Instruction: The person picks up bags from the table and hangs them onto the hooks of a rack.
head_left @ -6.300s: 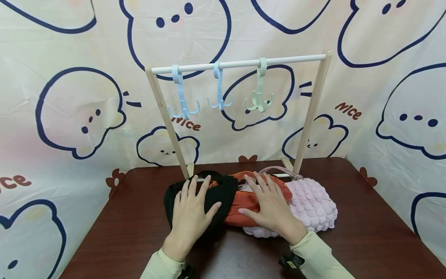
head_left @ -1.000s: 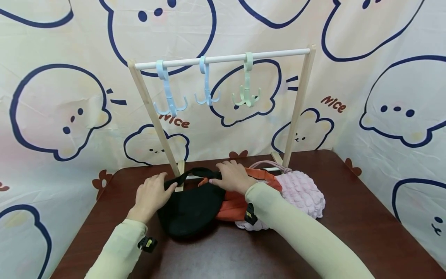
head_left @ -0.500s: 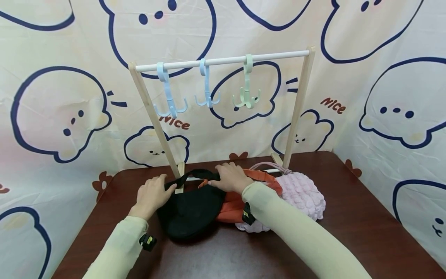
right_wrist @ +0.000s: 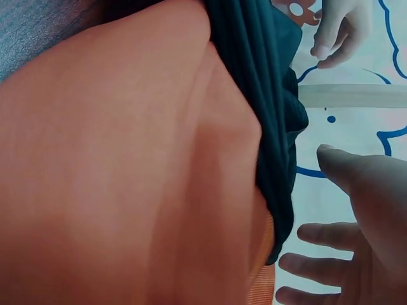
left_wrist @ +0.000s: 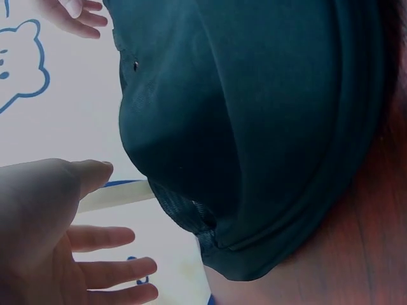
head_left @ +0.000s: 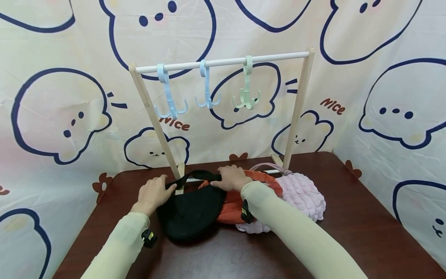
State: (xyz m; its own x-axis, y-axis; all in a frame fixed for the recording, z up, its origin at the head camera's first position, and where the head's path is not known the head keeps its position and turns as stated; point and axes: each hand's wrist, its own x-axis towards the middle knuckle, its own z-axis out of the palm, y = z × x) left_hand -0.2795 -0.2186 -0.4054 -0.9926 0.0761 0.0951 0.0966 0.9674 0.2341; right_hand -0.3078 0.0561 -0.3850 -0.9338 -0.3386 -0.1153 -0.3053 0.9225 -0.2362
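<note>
Near the rack's left foot a black fabric bag (head_left: 191,215) rests on the table, its strap arched up behind it. At the strap's left end is my left hand (head_left: 151,195), which overlaps it in the head view. Thumb and fingers are spread beside the black fabric in the left wrist view, with nothing visible between them. My right hand (head_left: 231,179) is at the strap's right end, fingers likewise apart in the right wrist view. An orange bag (head_left: 231,209) lies partly under my right arm. Beside it is a pale pink bubbly-textured bag (head_left: 303,193) with a cord handle.
A wooden rack with a white bar (head_left: 223,62) stands at the back of the brown table (head_left: 366,228). Two blue hooks (head_left: 168,97) and a green hook (head_left: 247,87) hang from it. A cartoon-printed curtain (head_left: 62,112) surrounds the table.
Since the oldest frame my left hand has moved off the black bag's front to its strap's left end, and my right from the orange bag to the strap's right end. Lately both stay nearly still.
</note>
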